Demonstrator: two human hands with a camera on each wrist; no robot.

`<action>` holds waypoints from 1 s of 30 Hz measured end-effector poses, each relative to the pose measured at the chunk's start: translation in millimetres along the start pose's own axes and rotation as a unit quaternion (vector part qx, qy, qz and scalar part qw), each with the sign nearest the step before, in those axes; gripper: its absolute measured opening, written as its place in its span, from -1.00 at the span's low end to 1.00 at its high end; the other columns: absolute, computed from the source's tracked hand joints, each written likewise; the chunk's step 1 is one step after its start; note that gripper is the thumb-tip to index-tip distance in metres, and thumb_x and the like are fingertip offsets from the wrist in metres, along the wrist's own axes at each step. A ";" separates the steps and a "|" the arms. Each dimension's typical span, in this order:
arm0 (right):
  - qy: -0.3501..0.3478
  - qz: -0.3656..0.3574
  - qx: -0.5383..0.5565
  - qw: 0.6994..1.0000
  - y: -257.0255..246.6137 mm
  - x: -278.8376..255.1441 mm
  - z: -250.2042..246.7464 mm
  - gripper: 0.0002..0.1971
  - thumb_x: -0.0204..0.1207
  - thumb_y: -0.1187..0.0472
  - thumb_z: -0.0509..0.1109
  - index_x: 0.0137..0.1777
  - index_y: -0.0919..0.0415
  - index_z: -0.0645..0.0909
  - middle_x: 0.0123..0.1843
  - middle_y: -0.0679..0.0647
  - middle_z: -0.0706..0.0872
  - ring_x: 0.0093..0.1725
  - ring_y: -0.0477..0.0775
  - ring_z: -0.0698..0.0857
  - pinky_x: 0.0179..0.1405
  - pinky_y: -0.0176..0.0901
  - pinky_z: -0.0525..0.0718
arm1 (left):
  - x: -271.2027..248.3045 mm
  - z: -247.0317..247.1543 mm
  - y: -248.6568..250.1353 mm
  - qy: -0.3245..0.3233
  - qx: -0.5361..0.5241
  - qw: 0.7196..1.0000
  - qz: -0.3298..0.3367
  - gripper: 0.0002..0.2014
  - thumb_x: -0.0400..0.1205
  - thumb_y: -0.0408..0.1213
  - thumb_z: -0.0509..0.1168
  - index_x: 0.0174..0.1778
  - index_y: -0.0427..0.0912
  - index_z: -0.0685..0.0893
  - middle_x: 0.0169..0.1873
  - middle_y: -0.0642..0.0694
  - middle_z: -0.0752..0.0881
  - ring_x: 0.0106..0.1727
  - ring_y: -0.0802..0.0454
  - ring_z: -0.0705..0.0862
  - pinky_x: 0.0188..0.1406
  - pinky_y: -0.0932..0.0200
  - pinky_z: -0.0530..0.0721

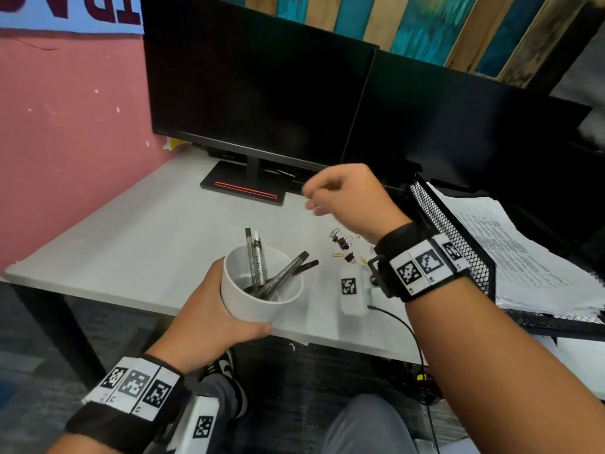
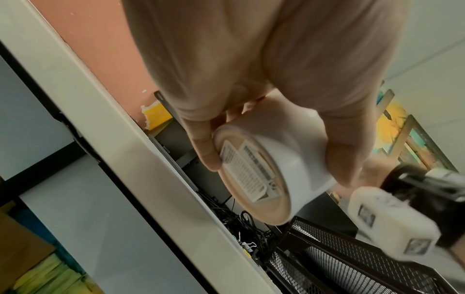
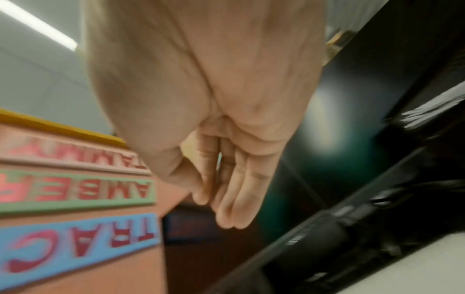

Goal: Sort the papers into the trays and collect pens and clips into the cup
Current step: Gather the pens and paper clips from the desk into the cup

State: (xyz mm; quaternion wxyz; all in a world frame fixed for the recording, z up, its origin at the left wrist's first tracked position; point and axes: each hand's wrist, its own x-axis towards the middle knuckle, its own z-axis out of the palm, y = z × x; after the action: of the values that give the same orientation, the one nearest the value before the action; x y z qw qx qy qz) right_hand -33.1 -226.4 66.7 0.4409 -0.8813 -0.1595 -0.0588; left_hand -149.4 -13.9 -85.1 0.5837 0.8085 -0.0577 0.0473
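My left hand (image 1: 212, 309) grips a white cup (image 1: 262, 308) at the desk's front edge, partly out over the edge. Several black and clear pens (image 1: 258, 260) stand in it. The left wrist view shows the labelled underside of the cup (image 2: 251, 179) between thumb and fingers. My right hand (image 1: 316, 199) hovers above the desk behind the cup, thumb tip against the fingers (image 3: 226, 199). Blur hides whether anything is pinched there. Paper clips and small black binder clips (image 1: 342, 242) lie scattered on the desk under the right wrist.
A black mesh tray (image 1: 458, 244) at the right holds a stack of printed papers (image 1: 530, 257). Two dark monitors (image 1: 255, 86) stand at the back, one on a base (image 1: 245, 190) with a red stripe. A pink wall closes the left side.
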 end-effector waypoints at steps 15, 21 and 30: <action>-0.040 0.313 -0.401 0.860 192.1 8.8 -14.4 -0.61 0.54 0.41 0.46 0.37 0.27 0.69 0.35 0.21 0.74 0.36 0.28 0.74 0.21 -0.04 0.80 | 1.3 -9.4 -0.8 0.014 0.021 1.000 0.001 -0.06 0.20 -0.29 0.82 0.39 0.31 0.47 0.23 0.50 0.68 0.22 0.46 0.70 -0.01 0.56 0.61; -0.072 0.323 -0.374 0.867 193.6 15.6 -10.0 -0.65 0.48 0.24 0.59 0.24 0.32 0.72 0.21 0.19 0.80 0.19 0.24 0.83 0.19 0.06 0.86 | 3.3 -9.6 -4.2 0.011 0.024 1.000 0.003 -0.03 0.19 -0.24 0.82 0.45 0.28 0.47 0.26 0.42 0.70 0.25 0.40 0.72 0.05 0.41 0.62; -0.112 0.349 -0.360 0.858 197.1 21.6 -10.8 -0.76 0.38 0.28 0.55 -0.01 0.41 0.77 -0.09 0.27 0.88 -0.10 0.23 0.89 -0.04 0.00 0.91 | 3.5 -10.9 -7.8 0.014 0.024 1.000 -0.003 -0.02 0.19 -0.24 0.82 0.46 0.28 0.48 0.26 0.37 0.72 0.25 0.39 0.72 0.08 0.36 0.62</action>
State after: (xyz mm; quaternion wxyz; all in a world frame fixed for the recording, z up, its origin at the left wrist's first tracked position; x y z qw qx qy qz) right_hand 53.2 -340.5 -71.0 0.0635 -0.9771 0.1428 0.1446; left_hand -144.9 -1.3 -88.5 0.5646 0.8220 -0.0462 0.0583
